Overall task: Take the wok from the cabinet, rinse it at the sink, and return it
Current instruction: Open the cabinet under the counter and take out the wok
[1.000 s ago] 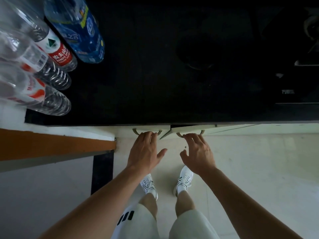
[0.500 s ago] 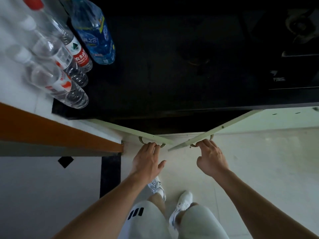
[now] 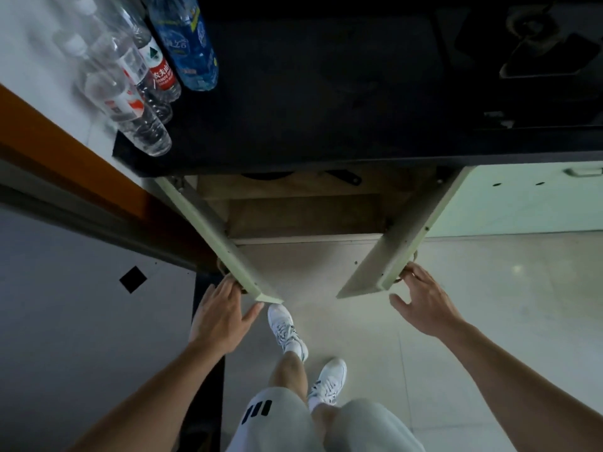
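The cabinet under the black counter (image 3: 326, 93) stands open, its two pale green doors swung out towards me. My left hand (image 3: 222, 316) hooks its fingers on the handle of the left door (image 3: 208, 223). On the other side, my right hand (image 3: 425, 303) has its fingertips on the ring handle of the right door (image 3: 401, 243), thumb spread. Inside, just below the counter edge, shows a dark curved rim (image 3: 267, 175) and a black handle (image 3: 346, 177), likely the wok; most of it is hidden by the counter.
Several plastic water bottles (image 3: 137, 93) stand at the counter's left end. A stove burner (image 3: 538, 44) sits at the far right. A closed cabinet door (image 3: 522, 203) adjoins on the right. An orange-edged ledge (image 3: 65, 151) runs left. My feet are on the tiled floor (image 3: 489, 321).
Both doors have swung from nearly closed to wide open, with my hands pulling apart and back. The cabinet's inside has come into view, and I have stepped back.
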